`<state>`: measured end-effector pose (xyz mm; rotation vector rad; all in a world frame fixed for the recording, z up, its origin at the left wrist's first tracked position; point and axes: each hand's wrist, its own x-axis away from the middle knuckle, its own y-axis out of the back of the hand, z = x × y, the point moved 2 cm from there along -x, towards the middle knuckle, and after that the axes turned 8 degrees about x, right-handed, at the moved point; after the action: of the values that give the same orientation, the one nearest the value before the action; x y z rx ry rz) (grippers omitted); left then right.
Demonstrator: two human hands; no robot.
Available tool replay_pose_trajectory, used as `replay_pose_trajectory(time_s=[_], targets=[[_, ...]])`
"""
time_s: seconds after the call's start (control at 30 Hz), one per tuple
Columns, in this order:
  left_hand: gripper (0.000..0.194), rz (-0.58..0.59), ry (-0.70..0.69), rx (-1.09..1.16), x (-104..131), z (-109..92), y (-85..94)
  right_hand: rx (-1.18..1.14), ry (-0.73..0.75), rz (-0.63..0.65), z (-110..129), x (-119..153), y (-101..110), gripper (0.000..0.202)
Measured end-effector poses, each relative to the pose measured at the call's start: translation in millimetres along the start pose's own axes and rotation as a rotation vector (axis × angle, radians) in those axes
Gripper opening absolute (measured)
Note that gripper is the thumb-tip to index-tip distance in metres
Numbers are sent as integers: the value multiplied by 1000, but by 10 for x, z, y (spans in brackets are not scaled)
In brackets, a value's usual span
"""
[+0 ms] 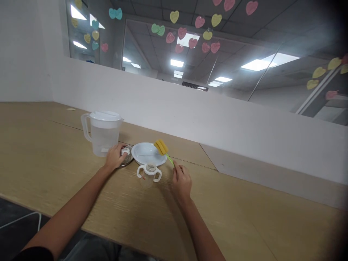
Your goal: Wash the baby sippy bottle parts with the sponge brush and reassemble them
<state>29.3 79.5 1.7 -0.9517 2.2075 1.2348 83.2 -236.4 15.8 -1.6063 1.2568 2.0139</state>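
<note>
My right hand [182, 181] grips the thin green handle of a brush with a yellow sponge head [161, 147], which is raised over the right rim of a white bowl [140, 160]. My left hand [115, 157] has its fingers on a small white cap [125, 150] at a round metal dish [128, 161], left of the bowl. In front of the bowl stands an upright clear bottle [148, 179] with two white side handles and an open top. Neither hand touches it.
A translucent lidded pitcher [104, 136] stands behind my left hand, its handle to the left. The wooden table [231, 217] meets a low white wall [163, 105] at the back. Above it is glass with heart-shaped notes. A small pale scrap [71, 109] lies at the back left.
</note>
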Motion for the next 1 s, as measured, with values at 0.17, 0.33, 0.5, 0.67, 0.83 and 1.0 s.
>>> replay_pose_trajectory(time_s=[0.17,0.33,0.5,0.67,0.83,1.0], targets=[[29,187,-27,-122,24,-90,-16,8,1,23,-3,-3,-3,32],[20,259,-57,-260,37,-143,5,12,5,39,-8,2,-14,32],[22,23,-146,-163,26,-269,123,16,0,40,0,4,-19,31],[32,75,-466,185,149,-737,102,3,-5,30,23,2,-15,31],[50,309,-633,295,346,-1086,-91,21,-8,23,28,10,-17,31],[52,188,-687,490,398,-1113,-55,14,-11,14,32,1,-12,30]])
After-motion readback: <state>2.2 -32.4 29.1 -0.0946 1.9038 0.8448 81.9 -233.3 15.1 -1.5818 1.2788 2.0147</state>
